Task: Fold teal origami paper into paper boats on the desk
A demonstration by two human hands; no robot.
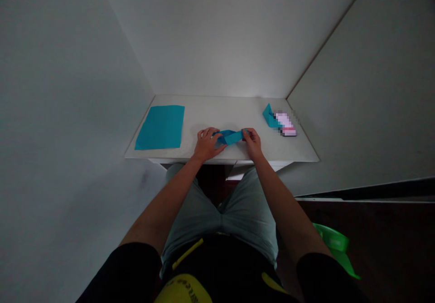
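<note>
Between my two hands is a folded blue paper boat (232, 138), low over the front middle of the white table. My left hand (208, 144) grips its left end, the thumb along the near side and the fingers behind. At the right end, my right hand (252, 142) pinches the paper between thumb and fingers. A flat sheet of blue paper (161, 128) lies on the table to the left. Toward the back right sits another folded blue paper piece (269, 116), with a raised point.
A blurred-out pink and white object (286, 124), perhaps a phone, lies by the folded piece at right. Walls enclose the white table (217, 108) at the back and both sides. A green plastic object (335, 244) stands low on the right.
</note>
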